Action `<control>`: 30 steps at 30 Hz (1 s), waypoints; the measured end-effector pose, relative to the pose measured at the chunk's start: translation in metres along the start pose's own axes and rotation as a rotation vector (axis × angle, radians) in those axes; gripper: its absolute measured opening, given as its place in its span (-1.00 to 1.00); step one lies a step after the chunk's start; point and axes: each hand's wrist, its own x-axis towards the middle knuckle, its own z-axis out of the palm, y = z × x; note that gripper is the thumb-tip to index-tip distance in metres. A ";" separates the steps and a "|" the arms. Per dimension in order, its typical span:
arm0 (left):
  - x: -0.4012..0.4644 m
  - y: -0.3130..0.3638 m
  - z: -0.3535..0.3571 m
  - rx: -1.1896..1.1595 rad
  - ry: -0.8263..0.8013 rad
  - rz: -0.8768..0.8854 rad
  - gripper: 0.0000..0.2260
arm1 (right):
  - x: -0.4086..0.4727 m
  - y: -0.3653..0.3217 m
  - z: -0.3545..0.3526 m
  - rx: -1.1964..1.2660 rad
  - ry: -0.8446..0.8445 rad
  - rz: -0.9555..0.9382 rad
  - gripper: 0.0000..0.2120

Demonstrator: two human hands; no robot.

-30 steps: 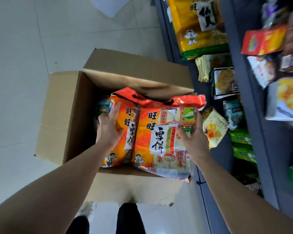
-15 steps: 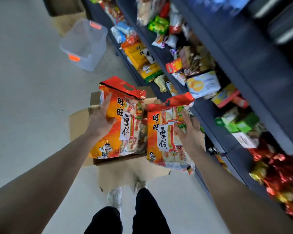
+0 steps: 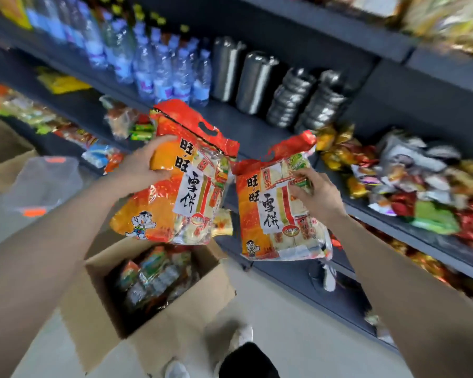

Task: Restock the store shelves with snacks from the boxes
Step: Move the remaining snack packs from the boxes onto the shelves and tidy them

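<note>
From the head view, the left hand (image 3: 145,166) has its fingers clamped on one orange snack bag (image 3: 175,184), the right hand (image 3: 316,193) on a second bag (image 3: 273,211), both held above the open box (image 3: 159,304), before the shelf (image 3: 246,126). Neither is shelved yet, and more packets remain in the box, so restocking looks barely begun

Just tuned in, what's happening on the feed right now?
A person is restocking snacks. The left hand holds one orange rice cracker bag, and the right hand holds a second bag, both lifted above the open cardboard box, facing the dark shelves. Neither bag is shelved yet; more snacks remain in the box.
</note>
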 end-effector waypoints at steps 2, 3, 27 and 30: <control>0.008 0.044 -0.002 -0.011 -0.015 0.090 -0.32 | -0.010 0.012 -0.039 0.017 0.052 0.022 -0.69; 0.011 0.066 -0.001 -0.009 -0.016 0.132 -0.33 | -0.017 0.017 -0.059 0.025 0.074 0.032 -0.70; -0.011 0.491 0.187 -0.599 -0.026 0.566 -0.39 | -0.201 0.252 -0.477 0.198 0.525 0.078 -0.78; -0.011 0.527 0.214 -0.655 -0.038 0.541 -0.40 | -0.213 0.283 -0.511 0.360 0.652 0.101 -0.81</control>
